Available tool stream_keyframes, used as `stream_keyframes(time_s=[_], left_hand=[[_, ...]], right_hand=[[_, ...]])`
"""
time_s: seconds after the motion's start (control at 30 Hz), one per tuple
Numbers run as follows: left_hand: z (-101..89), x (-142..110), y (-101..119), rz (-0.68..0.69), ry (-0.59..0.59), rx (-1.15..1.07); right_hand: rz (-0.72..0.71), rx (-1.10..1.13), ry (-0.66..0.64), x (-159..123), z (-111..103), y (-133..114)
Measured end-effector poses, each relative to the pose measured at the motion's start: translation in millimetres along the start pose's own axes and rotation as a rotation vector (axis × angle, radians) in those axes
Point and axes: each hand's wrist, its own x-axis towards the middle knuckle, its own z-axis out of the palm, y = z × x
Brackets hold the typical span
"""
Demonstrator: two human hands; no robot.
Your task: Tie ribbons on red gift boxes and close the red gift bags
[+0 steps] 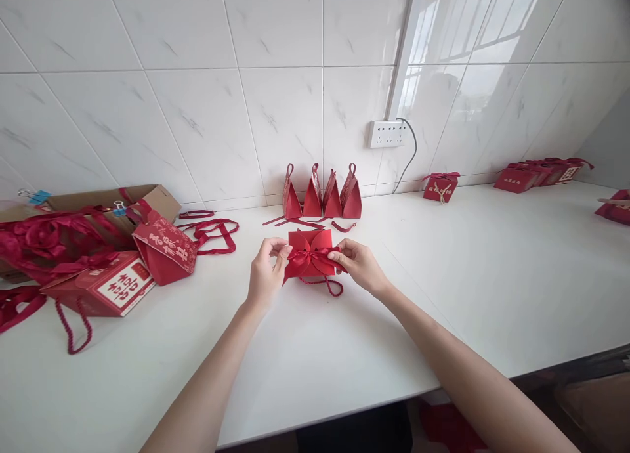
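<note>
A red gift box (319, 238) with overlapping rounded flaps sits on the white table in front of me. Across its top runs a shiny red ribbon (310, 258), knotted at the middle into what looks like a bow. My left hand (268, 266) pinches the ribbon at the box's left side. On the right side, my right hand (355, 262) grips the ribbon's other part between thumb and fingers. A twisted red cord handle (335, 289) loops out toward me from under the box.
Several triangular red boxes (322, 200) stand by the wall, with ribbon pieces (305, 222) before them. Left are a cardboard box (165, 203) of ribbons, a tilted red box (167, 249) and a corded box (105, 285). Finished-looking boxes (516, 179) sit far right. A power strip (388, 134) is wall-mounted.
</note>
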Motion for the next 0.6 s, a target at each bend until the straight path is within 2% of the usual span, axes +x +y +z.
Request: stream_keyframes(time_s=[0.2,0.27,0.37,0.5,0.6], left_hand=[[1.8,7,1,-0.166,-0.029,-0.208],[-3.3,11,0,-0.175,-0.141,-0.244],[-11.4,15,-2,-0.150,-0.291,-0.173],[-15.9,18,-3,-0.180,-0.222,-0.093],[-16.0,19,-3,-0.213,-0.207,-0.112]], right_hand=[[0.015,0.013,-0.040,1,-1,-2],[0.016,0.021,-0.048,1,-2,-4],[0.012,0.002,-0.050,0,-3,-6],[0.016,-0.014,-0.042,0,-4,-7],[0.018,0.009,-0.039,1,-4,-6]])
